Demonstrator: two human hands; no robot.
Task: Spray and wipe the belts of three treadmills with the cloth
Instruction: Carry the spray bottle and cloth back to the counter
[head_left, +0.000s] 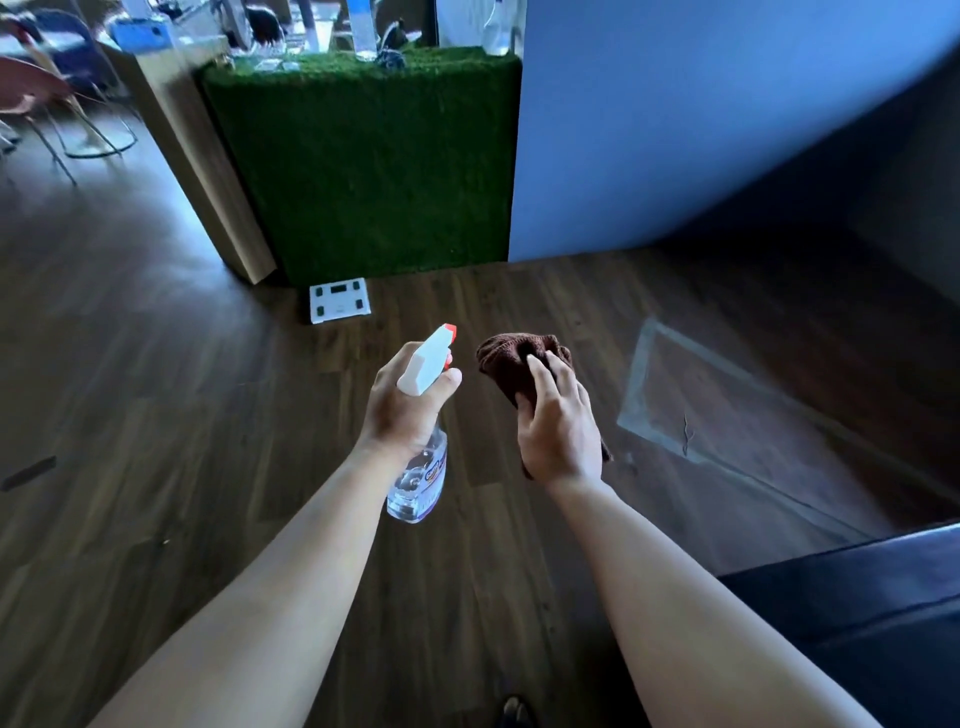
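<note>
My left hand (402, 410) grips a clear spray bottle (421, 478) by its neck; the white trigger head with a red nozzle (434, 358) points forward and up. To its right, my right hand (558, 421) holds a bunched dark brown cloth (511, 358), which sticks out past the fingers. Both hands are held out in front of me above a dark wooden floor (182, 415). No treadmill belt shows in this view.
A white bathroom scale (338, 300) lies on the floor ahead, against a counter clad in green artificial grass (363, 166). A blue wall (675, 130) stands to the right. Chairs (57, 104) are at the far left. A dark padded edge (857, 613) is at the lower right.
</note>
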